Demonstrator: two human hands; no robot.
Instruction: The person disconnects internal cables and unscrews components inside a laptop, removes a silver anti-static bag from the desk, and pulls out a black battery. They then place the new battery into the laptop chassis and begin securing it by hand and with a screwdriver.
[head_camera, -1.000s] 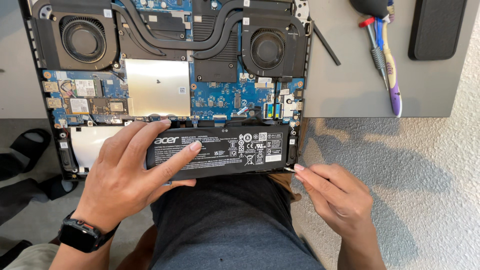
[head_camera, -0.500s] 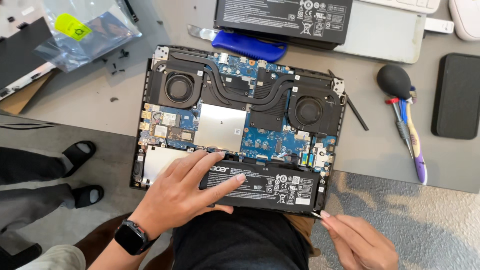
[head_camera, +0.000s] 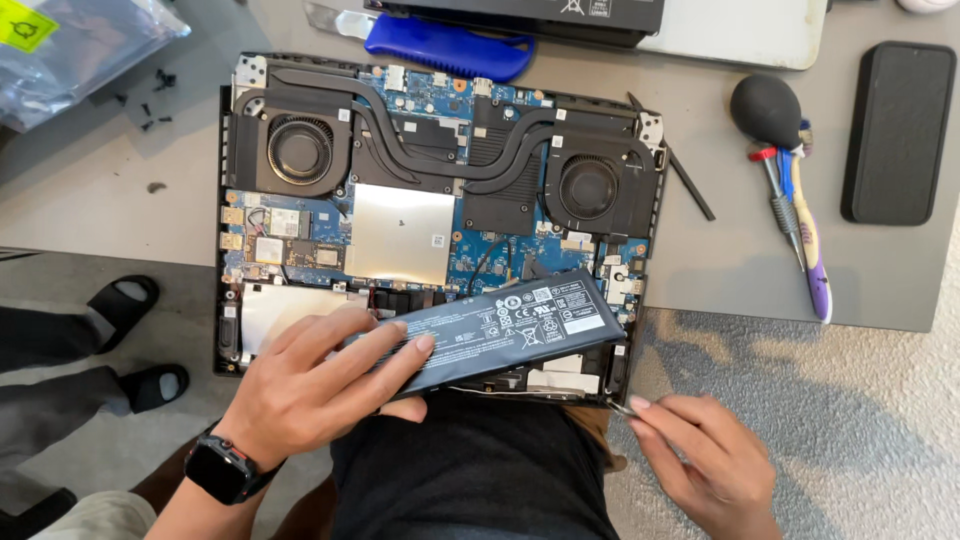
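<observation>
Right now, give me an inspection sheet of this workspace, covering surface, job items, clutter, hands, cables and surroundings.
Surface: grey table, laptop overhanging its near edge.
Job's things: open laptop, two fans and heat pipes exposed; black battery pack tilted, right end raised.
Clutter: blue utility knife, dust blower, screwdrivers, black case, loose screws, plastic bag.
Grippers: left hand in a grip on the battery; right hand at the laptop's near right corner, holding nothing visible.
Cables: thin black wire on the board.
Surroundings: carpet; another person's sandalled feet.
</observation>
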